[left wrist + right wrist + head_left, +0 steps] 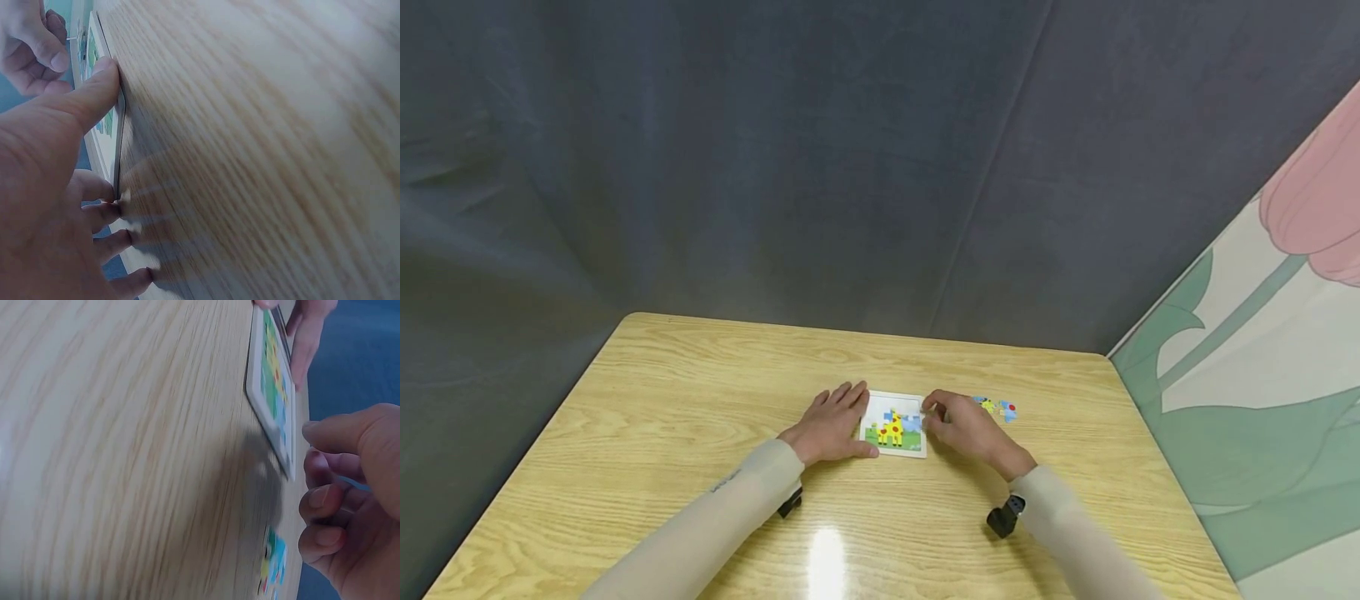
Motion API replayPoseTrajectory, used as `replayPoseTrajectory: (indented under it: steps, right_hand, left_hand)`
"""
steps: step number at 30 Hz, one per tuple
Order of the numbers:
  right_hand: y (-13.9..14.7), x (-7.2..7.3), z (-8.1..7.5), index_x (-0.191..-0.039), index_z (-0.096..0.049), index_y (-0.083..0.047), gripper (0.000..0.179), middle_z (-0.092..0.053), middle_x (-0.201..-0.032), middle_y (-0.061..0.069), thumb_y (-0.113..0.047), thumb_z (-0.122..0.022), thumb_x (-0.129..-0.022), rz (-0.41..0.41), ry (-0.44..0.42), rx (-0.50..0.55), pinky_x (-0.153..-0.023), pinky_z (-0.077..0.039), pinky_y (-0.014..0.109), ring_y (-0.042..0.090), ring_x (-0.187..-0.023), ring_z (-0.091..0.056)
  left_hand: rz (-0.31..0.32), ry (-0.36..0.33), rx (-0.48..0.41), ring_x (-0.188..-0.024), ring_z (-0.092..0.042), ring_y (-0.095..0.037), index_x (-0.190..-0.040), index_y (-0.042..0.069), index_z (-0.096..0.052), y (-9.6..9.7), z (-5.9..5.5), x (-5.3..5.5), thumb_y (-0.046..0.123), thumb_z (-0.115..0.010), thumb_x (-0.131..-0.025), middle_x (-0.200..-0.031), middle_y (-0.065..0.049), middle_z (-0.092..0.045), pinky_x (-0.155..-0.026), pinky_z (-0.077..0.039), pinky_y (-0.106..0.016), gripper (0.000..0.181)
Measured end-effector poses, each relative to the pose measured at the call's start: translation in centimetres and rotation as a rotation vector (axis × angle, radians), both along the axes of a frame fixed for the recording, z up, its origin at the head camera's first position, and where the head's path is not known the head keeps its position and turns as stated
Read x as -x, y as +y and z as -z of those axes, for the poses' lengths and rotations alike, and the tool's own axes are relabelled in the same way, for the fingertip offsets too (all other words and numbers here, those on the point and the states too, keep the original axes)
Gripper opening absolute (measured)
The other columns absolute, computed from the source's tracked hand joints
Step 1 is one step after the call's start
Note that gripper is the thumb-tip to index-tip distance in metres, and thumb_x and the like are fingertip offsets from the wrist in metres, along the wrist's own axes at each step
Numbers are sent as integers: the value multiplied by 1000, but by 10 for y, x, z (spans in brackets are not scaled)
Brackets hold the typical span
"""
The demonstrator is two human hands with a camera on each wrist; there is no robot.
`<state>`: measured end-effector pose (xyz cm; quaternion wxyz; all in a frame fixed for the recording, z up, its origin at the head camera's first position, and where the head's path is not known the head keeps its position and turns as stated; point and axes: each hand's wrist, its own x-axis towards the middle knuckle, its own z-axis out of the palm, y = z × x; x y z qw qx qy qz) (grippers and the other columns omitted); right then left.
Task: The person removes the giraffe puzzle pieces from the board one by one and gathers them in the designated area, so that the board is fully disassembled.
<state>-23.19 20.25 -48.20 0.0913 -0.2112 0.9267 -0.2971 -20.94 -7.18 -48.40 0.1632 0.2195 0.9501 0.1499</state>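
A small white-framed jigsaw puzzle [892, 452] lies flat on the table, its picture a yellow giraffe on green grass. The upper part of its tray is bare white; blue sky pieces fill some of the middle and right. My left hand [833, 423] lies spread along the left side, thumb [103, 67] on the near corner and fingertips at the frame's edge. At the right edge, my right hand [966, 423] pinches a small puzzle piece between thumb and index finger, mostly hidden by the fingertips. Its other fingers [322, 540] are curled in.
Several loose puzzle pieces [1007, 411], blue with yellow and red, lie on the table just right of my right hand. The wooden table [700, 383] ends at a dark curtain [775, 167] behind, with a flower-patterned panel [1240, 400] on the right.
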Motion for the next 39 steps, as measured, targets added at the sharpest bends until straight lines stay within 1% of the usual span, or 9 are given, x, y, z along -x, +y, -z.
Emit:
replayPoseTrajectory:
  steps: [4, 9, 13, 17, 21, 26, 31, 39]
  right_hand:
    - [-11, -1, 1, -119, -73, -6, 19, -60, -74, -4, -14, -71, -102, -42, 16, -9, -52, -32, 20, 4, -54, -40]
    - [-21, -2, 1, -118, -73, -7, 18, -58, -73, -4, -14, -72, -102, -80, 28, -24, -53, -31, 20, 4, -55, -39]
    - [-28, -3, 0, -119, -73, -6, 19, -59, -74, -5, -14, -72, -102, -106, 32, -55, -54, -34, 20, 5, -56, -42]
    - [-33, -3, 1, -123, -72, -6, 22, -61, -77, -6, -16, -72, -103, -129, 14, -101, -54, -38, 21, 5, -57, -47]
    - [-35, -3, 3, -125, -70, -6, 25, -62, -79, -5, -16, -72, -102, -136, 0, -125, -54, -39, 21, 5, -56, -48]
    - [-39, -3, -2, -124, -66, -6, 27, -63, -82, -2, -16, -75, -101, -120, -62, -120, -55, -39, 22, 8, -56, -48]
    - [-45, 0, -8, -122, -64, -5, 29, -64, -83, 2, -14, -78, -98, -89, -138, -101, -60, -41, 25, 12, -62, -51]
    - [-49, 8, -9, -115, -63, -5, 27, -62, -83, 5, -8, -81, -94, -53, -237, -59, -63, -41, 27, 14, -68, -50]
  left_hand:
    - [-1, 6, 6, -169, -16, -32, -171, 9, -26, 1, 0, 0, 61, -67, -99, -182, -8, -14, -135, -21, -58, 98]
    - [1, 12, 17, -169, -17, -33, -171, 9, -26, 0, 0, 0, 62, -67, -99, -182, -8, -15, -134, -22, -58, 98]
    - [2, 14, 24, -169, -17, -33, -171, 9, -26, -1, 0, 0, 62, -66, -99, -182, -8, -15, -134, -22, -59, 98]
    - [3, 15, 26, -169, -17, -34, -171, 8, -26, 0, 0, 0, 62, -67, -99, -182, -8, -15, -134, -22, -59, 98]
    - [6, 7, 34, -169, -14, -34, -171, 9, -23, 1, 2, 2, 62, -66, -100, -182, -8, -12, -135, -20, -60, 99]
    - [4, 10, 33, -169, -15, -34, -171, 8, -24, 1, 1, 1, 62, -67, -99, -182, -9, -13, -135, -20, -60, 99]
    - [5, 19, 26, -169, -17, -33, -171, 8, -26, 0, 1, 1, 63, -66, -99, -182, -8, -14, -134, -22, -59, 99]
    - [8, 26, 30, -168, -18, -33, -170, 8, -28, 1, 1, 1, 63, -67, -99, -182, -8, -15, -134, -23, -59, 98]
